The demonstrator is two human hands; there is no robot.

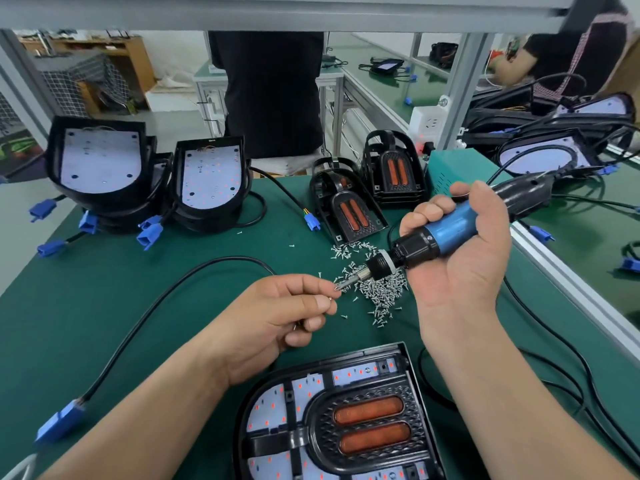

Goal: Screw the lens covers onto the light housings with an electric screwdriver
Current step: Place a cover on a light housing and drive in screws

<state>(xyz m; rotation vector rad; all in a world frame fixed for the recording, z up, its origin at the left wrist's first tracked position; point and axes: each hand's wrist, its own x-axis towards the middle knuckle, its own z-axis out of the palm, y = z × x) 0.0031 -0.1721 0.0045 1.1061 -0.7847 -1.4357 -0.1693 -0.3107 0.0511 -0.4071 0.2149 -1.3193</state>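
My right hand (460,251) grips a blue and black electric screwdriver (446,232), its bit pointing left over a heap of small silver screws (377,289). My left hand (284,313) pinches a screw (336,288) between thumb and forefinger right at the bit tip; its other fingers are curled. Below the hands a black light housing (412,382) lies flat on the green mat, a black lens cover (367,424) with two orange windows sitting in it.
Two stacks of open housings (97,161) (211,178) with blue connectors stand at the back left. Spare lens covers (349,209) (394,171) lean at the back centre. Black cables cross the mat (173,289). A person in black stands behind the bench.
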